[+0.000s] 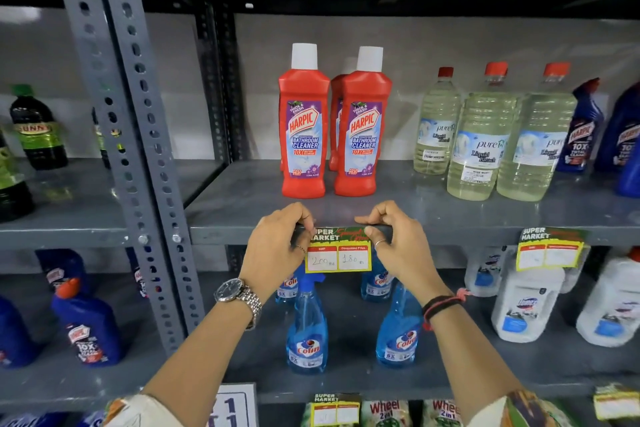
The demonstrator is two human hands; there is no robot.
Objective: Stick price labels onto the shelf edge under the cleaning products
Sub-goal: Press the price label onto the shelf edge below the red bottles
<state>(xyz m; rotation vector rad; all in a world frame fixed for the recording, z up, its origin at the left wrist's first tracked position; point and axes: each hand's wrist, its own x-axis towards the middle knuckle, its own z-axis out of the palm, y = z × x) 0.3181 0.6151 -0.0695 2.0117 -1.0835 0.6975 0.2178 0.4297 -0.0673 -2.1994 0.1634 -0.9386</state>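
Observation:
A price label [338,255] with a yellow border, "SUPER MARKET" heading and two white boxes reading 200 and 180 lies against the grey shelf edge [221,236], right below two red Harpic bathroom cleaner bottles [304,135]. My left hand [277,250] pinches the label's top left corner against the edge. My right hand [394,243] presses its top right corner with thumb and forefinger. Both hands cover the label's upper corners.
A second label [550,248] hangs on the same edge under the liquid bleach bottles [485,146]. Blue Colin spray bottles [306,333] stand on the shelf below. A perforated grey upright post [138,149] rises at the left. More labels [334,409] hang on the lowest edge.

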